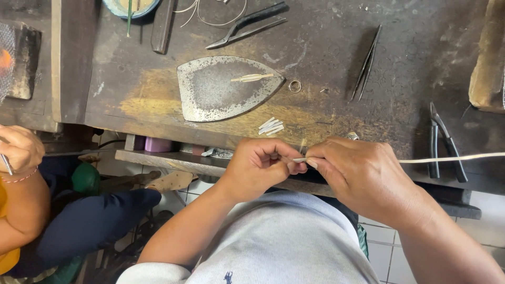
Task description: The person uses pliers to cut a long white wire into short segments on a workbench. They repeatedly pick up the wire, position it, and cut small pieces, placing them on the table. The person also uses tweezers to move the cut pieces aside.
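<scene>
Strip (452,158) of pale metal is pinched between left hand (260,168) and right hand (357,173) at the worktop's (336,58) front edge, a few cut pieces (271,126) already lying nearby.

The pale strip (452,157) runs off the picture's right edge, and its near end disappears inside the pinch of the left hand (260,165) and right hand (357,173). At the top edge a blue-rimmed bowl (131,6) is cut off. A co-worker's hand (18,150) holds something thin, possibly a tool.
</scene>
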